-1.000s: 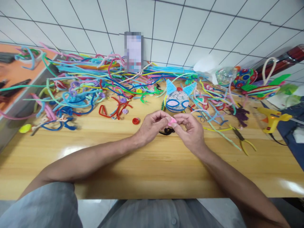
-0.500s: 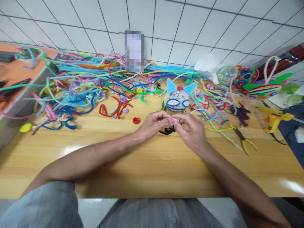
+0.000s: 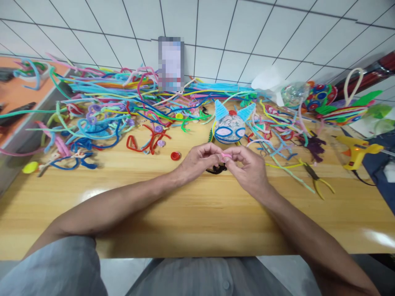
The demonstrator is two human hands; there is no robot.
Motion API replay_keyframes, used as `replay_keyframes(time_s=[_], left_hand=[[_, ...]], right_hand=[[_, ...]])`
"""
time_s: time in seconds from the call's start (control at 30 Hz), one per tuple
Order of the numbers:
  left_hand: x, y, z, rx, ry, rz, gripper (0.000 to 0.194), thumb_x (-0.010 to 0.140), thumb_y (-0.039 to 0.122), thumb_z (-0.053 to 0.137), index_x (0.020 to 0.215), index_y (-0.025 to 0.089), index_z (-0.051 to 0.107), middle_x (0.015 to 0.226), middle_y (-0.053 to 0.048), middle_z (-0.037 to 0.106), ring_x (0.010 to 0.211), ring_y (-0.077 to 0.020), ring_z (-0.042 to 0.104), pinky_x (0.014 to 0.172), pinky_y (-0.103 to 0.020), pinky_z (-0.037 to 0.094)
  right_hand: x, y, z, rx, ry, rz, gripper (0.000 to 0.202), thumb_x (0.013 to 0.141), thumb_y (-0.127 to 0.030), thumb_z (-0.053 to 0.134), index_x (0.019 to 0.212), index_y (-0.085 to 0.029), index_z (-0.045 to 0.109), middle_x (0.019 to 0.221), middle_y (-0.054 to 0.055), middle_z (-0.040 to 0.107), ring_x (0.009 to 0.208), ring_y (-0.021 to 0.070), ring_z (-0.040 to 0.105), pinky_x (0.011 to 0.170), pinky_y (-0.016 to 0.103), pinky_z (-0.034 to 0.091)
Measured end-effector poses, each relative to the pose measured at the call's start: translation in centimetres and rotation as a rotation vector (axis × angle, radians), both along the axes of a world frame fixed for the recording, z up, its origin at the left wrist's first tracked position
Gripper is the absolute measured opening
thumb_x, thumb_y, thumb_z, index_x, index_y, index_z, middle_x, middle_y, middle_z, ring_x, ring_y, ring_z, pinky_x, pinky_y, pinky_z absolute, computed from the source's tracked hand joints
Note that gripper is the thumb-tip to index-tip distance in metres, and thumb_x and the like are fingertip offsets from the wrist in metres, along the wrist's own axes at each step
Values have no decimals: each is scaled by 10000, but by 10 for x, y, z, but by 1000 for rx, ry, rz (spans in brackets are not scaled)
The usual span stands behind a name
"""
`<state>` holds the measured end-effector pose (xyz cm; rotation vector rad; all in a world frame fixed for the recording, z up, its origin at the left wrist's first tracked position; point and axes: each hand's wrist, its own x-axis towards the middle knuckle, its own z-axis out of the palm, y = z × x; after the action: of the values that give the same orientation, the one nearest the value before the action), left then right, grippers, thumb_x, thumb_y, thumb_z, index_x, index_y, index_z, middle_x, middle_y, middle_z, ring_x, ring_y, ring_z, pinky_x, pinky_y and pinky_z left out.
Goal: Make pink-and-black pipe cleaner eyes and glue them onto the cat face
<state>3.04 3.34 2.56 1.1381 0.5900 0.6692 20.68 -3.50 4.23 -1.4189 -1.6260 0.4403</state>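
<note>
Between the fingertips of both hands is a small pink piece of pipe cleaner, mostly covered by the fingers. My left hand pinches it from the left, and my right hand pinches it from the right. Just beyond them stands a round clear ball with blue pipe-cleaner ears and blue-rimmed pink eyes. Under the fingers lies a black curled piece. A red coil rests on the table left of my left hand.
Many coloured pipe cleaners are heaped along the back and left. Yellow-handled pliers lie at the right, near a yellow glue gun. A phone leans against the tiled wall. Decorated balls sit at the back right.
Both hands stay in nearly the same place, still pinching the pink piece, with only slight finger movement. The whole view has shifted slightly.
</note>
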Motion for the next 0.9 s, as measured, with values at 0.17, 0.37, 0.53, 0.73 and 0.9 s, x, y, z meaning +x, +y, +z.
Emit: replay_keyframes(time_s=[0.17, 0.37, 0.53, 0.73, 0.9], left_hand=[[-1, 2, 1, 56, 6, -4, 295, 832, 411, 819, 888, 137, 724, 778, -11, 721, 658, -87, 624, 640, -207, 500], [-2, 2, 3, 89, 10, -16, 262, 830, 385, 811, 873, 136, 740, 765, -22, 730, 656, -99, 630, 644, -223, 512], [-1, -1, 5, 69, 25, 20, 284, 805, 392, 828, 857, 134, 720, 768, -22, 732, 673, -110, 648, 655, -229, 525], [0, -5, 2, 48, 19, 49, 301, 823, 413, 818, 847, 136, 701, 771, -22, 720, 683, -112, 656, 656, -228, 527], [1, -3, 2, 133, -58, 56, 294, 841, 390, 823, 944, 153, 682, 824, -13, 720, 718, -103, 655, 674, -214, 517]], right_hand=[[1, 0, -2, -29, 7, 7, 46, 894, -198, 679, 912, -219, 716, 831, 7, 776, 675, 131, 699, 658, 269, 562], [1, -1, 0, -28, -8, -1, 43, 869, -185, 697, 864, -227, 705, 797, -2, 770, 694, 141, 726, 685, 271, 584], [-2, -2, 1, -74, 91, 7, 36, 853, -194, 709, 849, -224, 690, 783, -4, 764, 701, 147, 742, 677, 272, 602], [-5, -1, -2, -179, 283, 18, 52, 840, -229, 728, 845, -218, 678, 784, 7, 772, 697, 157, 753, 665, 277, 602], [-4, 1, 0, -213, 364, 56, 101, 845, -260, 755, 869, -223, 665, 743, -10, 750, 645, 130, 712, 620, 252, 565]])
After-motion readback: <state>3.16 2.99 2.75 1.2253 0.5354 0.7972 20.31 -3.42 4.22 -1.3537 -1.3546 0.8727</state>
